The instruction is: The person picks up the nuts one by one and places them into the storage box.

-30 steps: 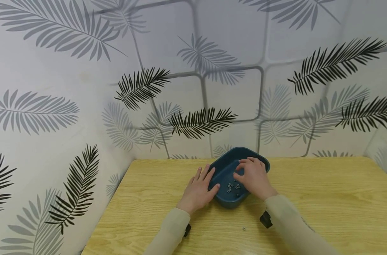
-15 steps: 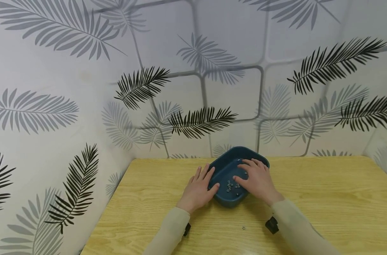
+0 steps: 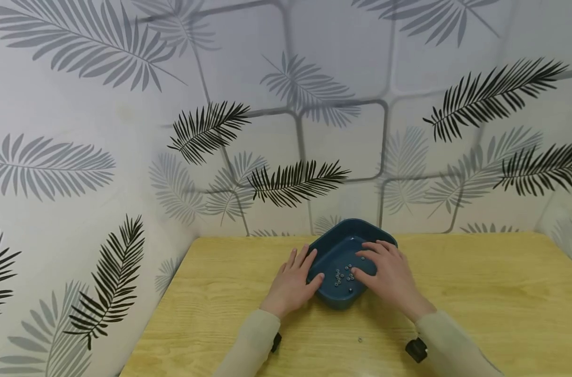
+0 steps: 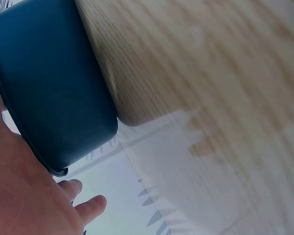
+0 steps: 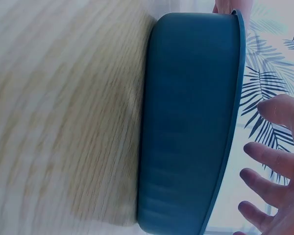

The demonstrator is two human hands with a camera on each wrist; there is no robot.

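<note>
A dark blue plastic basin (image 3: 333,248) stands on the wooden table, with several small metal nuts (image 3: 338,277) scattered on its floor, mostly toward the near end. My left hand (image 3: 290,285) rests on the basin's left rim with its fingers relaxed and spread; in the left wrist view that hand (image 4: 29,196) lies along the rim. On the opposite side, my right hand (image 3: 392,275) hovers over the right rim, fingers apart and nothing between them. The right wrist view has these spread fingers (image 5: 267,156) just above the basin's edge.
One loose nut (image 3: 360,340) lies on the wooden table (image 3: 479,298) in front of the basin. Behind the table's far edge rises a wall (image 3: 342,141) with a feather-leaf pattern. A dark wrist device (image 3: 416,350) sits below the right sleeve.
My right hand has gone from closely bunched fingertips inside the basin to spread fingers, drawing back toward the right rim. More nuts show beneath it. The left hand stays put.
</note>
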